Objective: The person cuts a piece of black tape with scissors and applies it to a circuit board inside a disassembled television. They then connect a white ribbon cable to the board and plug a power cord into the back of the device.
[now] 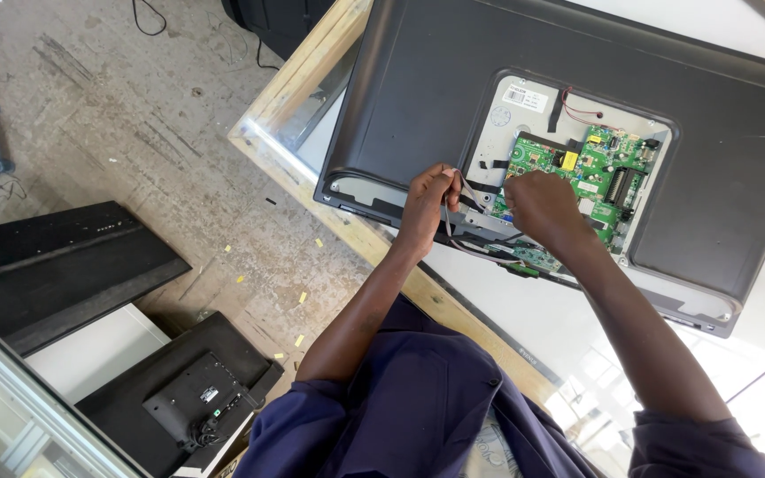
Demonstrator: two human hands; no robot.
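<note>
Concrete floor (pixel 117 115) left; worktop (pixel 524 319) carries television (pixel 418 80) face down. Your left hand (pixel 427 202) pinches flat cable (pixel 467 188) near front edge; right hand (pixel 537 202), closed, rests on circuit board (pixel 599 168) just right.

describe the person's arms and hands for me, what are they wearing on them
Both hands, the left hand and the right hand, are bare: no gloves, rings or watch visible. The forearms are bare too. Dark navy blue sleeves of a work shirt end around the elbows, loosely creased, with no markings visible on them.
</note>
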